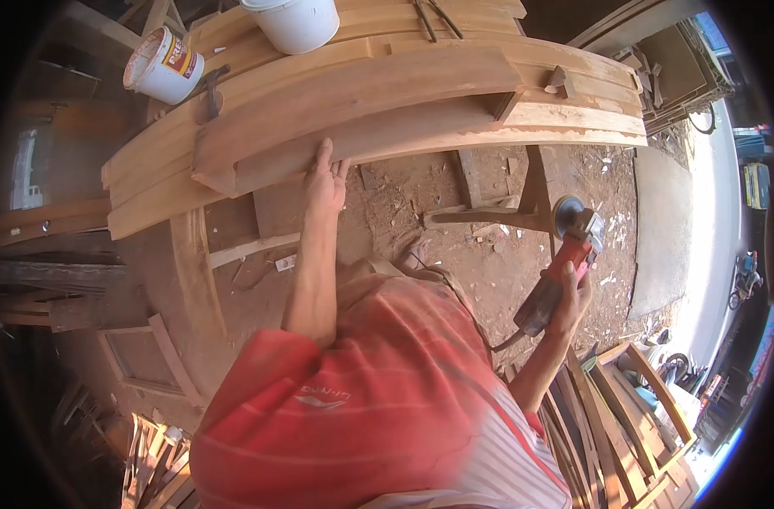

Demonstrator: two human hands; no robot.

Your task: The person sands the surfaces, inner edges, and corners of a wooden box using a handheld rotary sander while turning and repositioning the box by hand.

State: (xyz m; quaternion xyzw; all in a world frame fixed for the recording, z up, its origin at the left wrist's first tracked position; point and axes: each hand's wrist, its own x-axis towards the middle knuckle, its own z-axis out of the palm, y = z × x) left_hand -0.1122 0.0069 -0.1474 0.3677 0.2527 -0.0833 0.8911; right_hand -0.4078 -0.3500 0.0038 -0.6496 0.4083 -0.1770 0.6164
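Note:
In my right hand [573, 297] is a red and dark grey angle grinder [577, 246], held out to the right of my body. Its round disc [567, 216] points up and away from me, apart from the wood. A cord trails from its rear end toward my waist. My left hand [326, 182] reaches forward with its fingers stretched out against the near face of a long, box-like wooden piece [353, 93]. This piece lies on stacked planks [573, 123] on the bench. Its near side is hollow, with short end pieces.
A white bucket [298, 21] and a labelled white tub [164, 68] stand on the far planks. Wood chips litter the dirt floor [395, 204]. A stool-like wooden frame [488, 218] is below the bench. Wooden frames [633, 407] lean at lower right.

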